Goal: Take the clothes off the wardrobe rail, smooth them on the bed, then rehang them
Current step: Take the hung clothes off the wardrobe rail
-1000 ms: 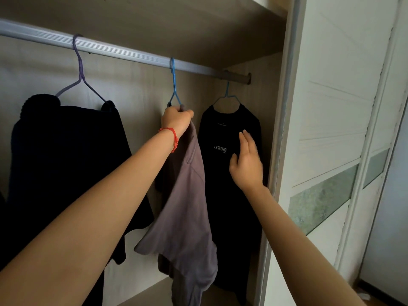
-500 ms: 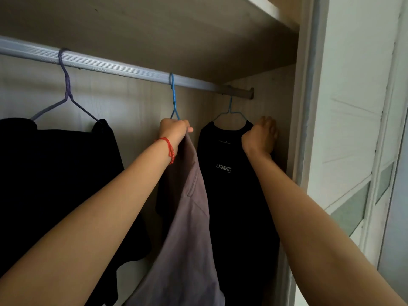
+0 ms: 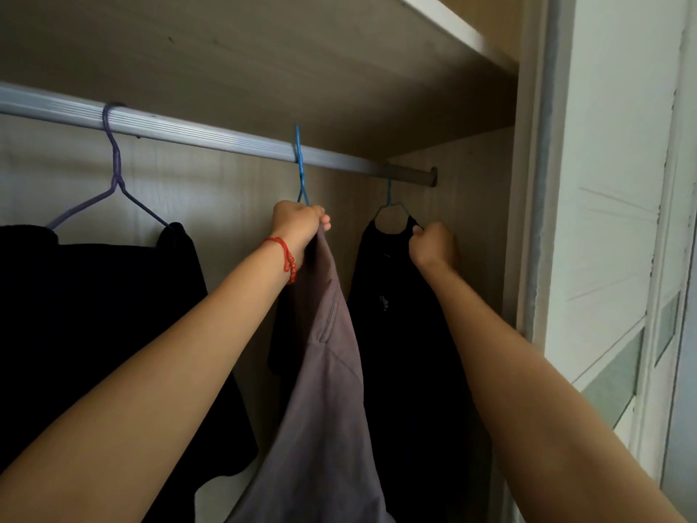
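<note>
A metal wardrobe rail (image 3: 211, 134) carries three hangers. My left hand (image 3: 298, 224), with a red bracelet at the wrist, grips the top of a grey-brown garment (image 3: 324, 390) where it hangs on a blue hanger (image 3: 300, 164). Farther right, my right hand (image 3: 433, 247) grips the shoulder of a black T-shirt (image 3: 396, 334) on a second blue hanger (image 3: 390, 205) near the rail's end. At the left a dark garment (image 3: 94, 315) hangs on a purple hanger (image 3: 115, 175).
A wooden shelf (image 3: 264, 50) runs just above the rail. The wardrobe's side panel (image 3: 479, 205) stands right behind my right hand. A white sliding door (image 3: 611, 220) with a greenish band fills the right side.
My right hand went from open in front of the black T-shirt up to its shoulder and closed on it. My left hand kept its grip. The view moved closer and tilted up.
</note>
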{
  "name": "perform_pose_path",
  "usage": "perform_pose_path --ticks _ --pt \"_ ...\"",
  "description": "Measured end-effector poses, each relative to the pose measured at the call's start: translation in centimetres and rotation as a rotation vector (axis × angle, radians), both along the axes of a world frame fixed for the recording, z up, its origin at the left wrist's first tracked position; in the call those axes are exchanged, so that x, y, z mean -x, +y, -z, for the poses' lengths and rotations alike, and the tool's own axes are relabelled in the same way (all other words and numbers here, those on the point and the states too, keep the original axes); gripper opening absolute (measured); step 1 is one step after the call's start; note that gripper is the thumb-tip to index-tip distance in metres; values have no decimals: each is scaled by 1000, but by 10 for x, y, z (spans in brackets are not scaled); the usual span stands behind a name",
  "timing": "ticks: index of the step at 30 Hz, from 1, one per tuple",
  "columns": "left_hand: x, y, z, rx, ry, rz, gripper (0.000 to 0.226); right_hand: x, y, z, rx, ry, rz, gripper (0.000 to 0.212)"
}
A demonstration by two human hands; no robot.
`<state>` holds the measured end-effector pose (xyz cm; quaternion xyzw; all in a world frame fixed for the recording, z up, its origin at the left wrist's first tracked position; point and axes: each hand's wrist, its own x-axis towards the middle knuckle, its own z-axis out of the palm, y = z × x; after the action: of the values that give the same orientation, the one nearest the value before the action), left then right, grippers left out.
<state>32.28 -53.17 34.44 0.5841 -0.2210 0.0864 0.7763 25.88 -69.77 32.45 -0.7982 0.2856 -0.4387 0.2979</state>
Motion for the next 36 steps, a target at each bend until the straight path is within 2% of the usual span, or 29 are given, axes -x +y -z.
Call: perform_pose_path --ticks 6,10,18,22,25,27,30,33,36 --pt "19 9 1 -90 -160 -19 29 9 9 8 -79 -165 -114 31" --pt "32 14 16 -133 -213 -38 30 32 24 25 -90 -197 -193 31" --pt "72 44 59 -150 -162 -55 33 87 58 87 8 -134 -86 31" --pt "89 58 98 -201 -62 -26 33 120 70 111 49 -97 -24 31" --pt "113 66 125 -232 27 20 21 143 77 129 59 -85 -3 33" --pt "130 72 139 -262 67 48 23 161 84 141 60 -73 -12 34" --pt "151 87 156 -276 81 79 31 193 95 154 69 -50 -21 45" --pt "170 102 164 -298 68 96 32 225 106 161 88 -31 -36 47" --pt "193 115 168 -279 56 130 19 254 121 164 90 -35 -31 46"
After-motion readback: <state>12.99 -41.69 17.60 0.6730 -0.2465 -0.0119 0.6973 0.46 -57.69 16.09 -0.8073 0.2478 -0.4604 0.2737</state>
